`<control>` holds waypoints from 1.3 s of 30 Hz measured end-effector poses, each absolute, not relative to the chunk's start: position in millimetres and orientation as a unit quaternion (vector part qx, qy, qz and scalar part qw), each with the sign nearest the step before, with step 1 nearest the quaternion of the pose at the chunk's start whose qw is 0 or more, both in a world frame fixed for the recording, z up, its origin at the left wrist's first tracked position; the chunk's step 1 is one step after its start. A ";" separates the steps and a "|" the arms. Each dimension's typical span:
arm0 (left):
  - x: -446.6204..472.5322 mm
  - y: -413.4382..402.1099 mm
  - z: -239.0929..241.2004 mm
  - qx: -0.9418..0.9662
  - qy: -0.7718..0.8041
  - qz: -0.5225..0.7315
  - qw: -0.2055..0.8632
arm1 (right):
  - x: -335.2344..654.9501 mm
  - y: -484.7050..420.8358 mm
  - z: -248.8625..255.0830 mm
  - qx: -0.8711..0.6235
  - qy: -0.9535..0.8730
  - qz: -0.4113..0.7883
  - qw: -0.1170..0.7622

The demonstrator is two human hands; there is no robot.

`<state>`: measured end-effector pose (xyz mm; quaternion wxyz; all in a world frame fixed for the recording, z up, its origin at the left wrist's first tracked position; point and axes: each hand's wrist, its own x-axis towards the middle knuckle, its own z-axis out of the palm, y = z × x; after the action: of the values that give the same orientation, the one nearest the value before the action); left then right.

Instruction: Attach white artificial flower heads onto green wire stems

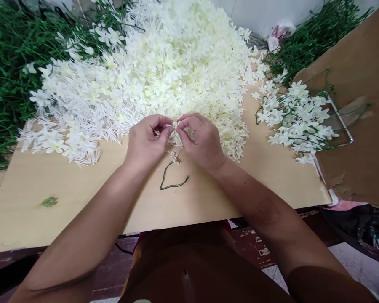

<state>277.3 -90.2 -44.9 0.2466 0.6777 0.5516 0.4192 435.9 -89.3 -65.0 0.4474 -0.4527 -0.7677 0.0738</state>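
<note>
My left hand (148, 139) and my right hand (204, 139) meet above the front of the table. Thumb and forefinger of each are pinched together on a small white artificial flower (174, 125), mostly hidden by the fingertips. Just beyond the hands rises a big heap of white artificial blossoms (180, 71). A thin bent green plastic stem (169, 186) lies on the wood below them. Its upper end is by a few white flower pieces (175, 156) under my hands.
Bunches of green plastic stems (9, 75) fill the left side, with more green stems (318, 33) at the back right. Assembled white flower sprays (303, 118) rest on the right against a cardboard sheet (360, 105) and a bent metal rod (341, 120). A green scrap (49, 202) lies front left.
</note>
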 end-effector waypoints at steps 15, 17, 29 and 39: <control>279.4 -92.9 -43.0 0.658 0.506 0.453 0.325 | 437.3 -88.3 -62.0 -0.458 -0.751 0.142 0.454; 278.1 -92.0 -42.0 0.625 0.495 0.467 0.383 | 438.8 -87.6 -60.9 -0.442 -0.727 0.210 0.481; 275.8 -87.5 -44.0 0.564 0.456 0.491 0.483 | 435.5 -87.3 -54.5 -0.387 -0.580 0.488 0.526; 275.9 -87.8 -43.2 0.592 0.446 0.457 0.492 | 433.9 -90.0 -53.4 -0.361 -0.598 0.488 0.523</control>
<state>275.9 -87.8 -43.2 0.4921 0.5916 0.4462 0.4568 433.9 -90.0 -53.4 0.5230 -0.3607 -0.5982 0.4884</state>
